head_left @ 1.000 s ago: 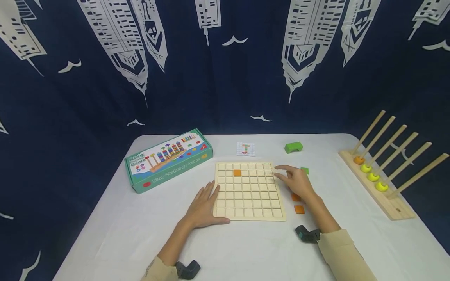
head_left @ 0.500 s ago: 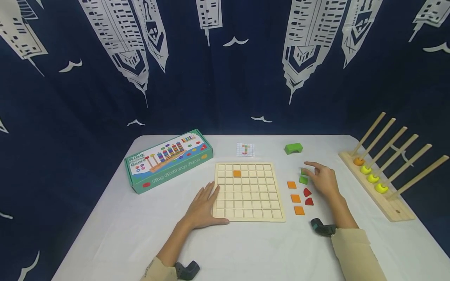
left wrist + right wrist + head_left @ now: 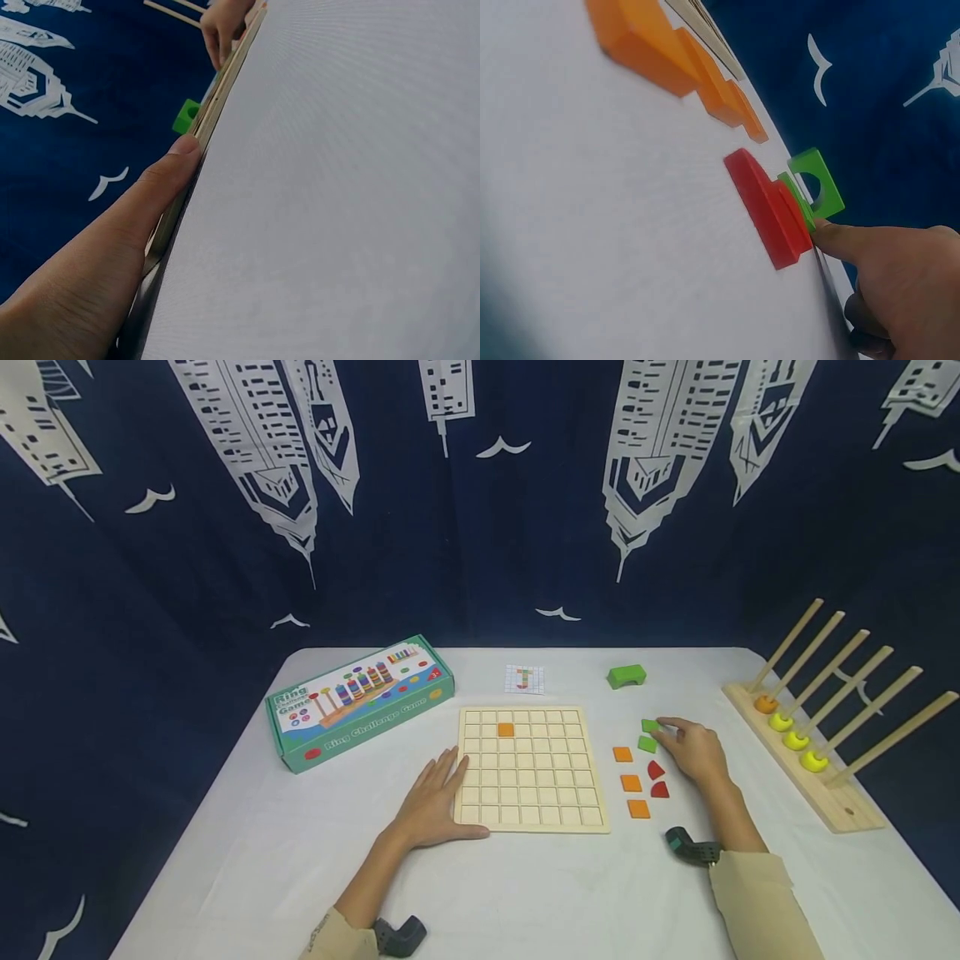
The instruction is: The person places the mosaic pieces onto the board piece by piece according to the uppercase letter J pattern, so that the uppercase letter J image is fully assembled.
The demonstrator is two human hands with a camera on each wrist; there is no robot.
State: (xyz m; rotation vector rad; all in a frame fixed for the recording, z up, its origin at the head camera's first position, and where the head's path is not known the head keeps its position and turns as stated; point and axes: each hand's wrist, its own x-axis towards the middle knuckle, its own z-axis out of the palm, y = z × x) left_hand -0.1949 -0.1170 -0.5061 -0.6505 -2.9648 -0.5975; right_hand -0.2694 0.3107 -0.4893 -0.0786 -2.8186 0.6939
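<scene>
A pale wooden grid board (image 3: 534, 781) lies mid-table, with one orange square tile (image 3: 506, 730) in its upper part. My left hand (image 3: 427, 806) rests along the board's lower left corner, fingers spread; in the left wrist view its thumb (image 3: 161, 176) presses the board's edge. Right of the board, my right hand (image 3: 696, 752) pinches a green square tile (image 3: 649, 725) between thumb and index finger. Another green tile (image 3: 647, 744) lies just below it. Nearby are two red quarter-round tiles (image 3: 656, 770) and a column of three orange square tiles (image 3: 631, 783).
A patterned paper card (image 3: 524, 679) lies behind the board, and a green arch block (image 3: 626, 676) stands to its right. At the left back is a green Ring Challenge Game box (image 3: 360, 702). A wooden peg stand (image 3: 847, 806) with several yellow and orange pieces occupies the right side.
My right hand has moved right from the board's upper right edge to the green tiles, and its fingers have closed on the upper one. The left hand stays in place.
</scene>
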